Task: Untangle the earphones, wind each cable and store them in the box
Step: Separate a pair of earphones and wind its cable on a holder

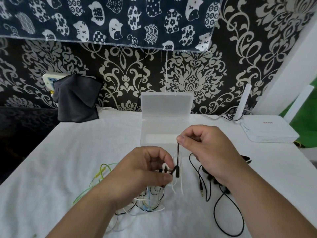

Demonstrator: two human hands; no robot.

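The earphone tangle (149, 198) lies at the middle of the counter (85, 143), close to its near edge. It is a knot of white, black, pale blue and green cables, and its upper part is lifted off the cloth.

The left hand (142, 169) pinches that upper knot, its grip pressed together with thumb and fingertips on crossed white and black cable. The right hand (211, 152) is just beside it and higher. Its grip pinches the top of a black strand (178, 155), which runs straight down into the knot. A white cable (180, 186) hangs loose below the knot.

A green cable (96, 179) loops out of the tangle toward the left edge and stops short of it, with bare cloth beyond. To the right, a black cable (223, 225) curves under the right wrist into a wide loop near the near edge. Its jack plug (201, 188) lies apart from the tangle.

The clear plastic box (159, 140) sits behind the hands, toward the back edge. Its lid (165, 105) stands upright and the tray is open. Bare cloth lies on both sides of the box.

A white router (269, 131) occupies the back right corner, well apart from the hands. A dark cloth (77, 98) hangs by the back left corner.
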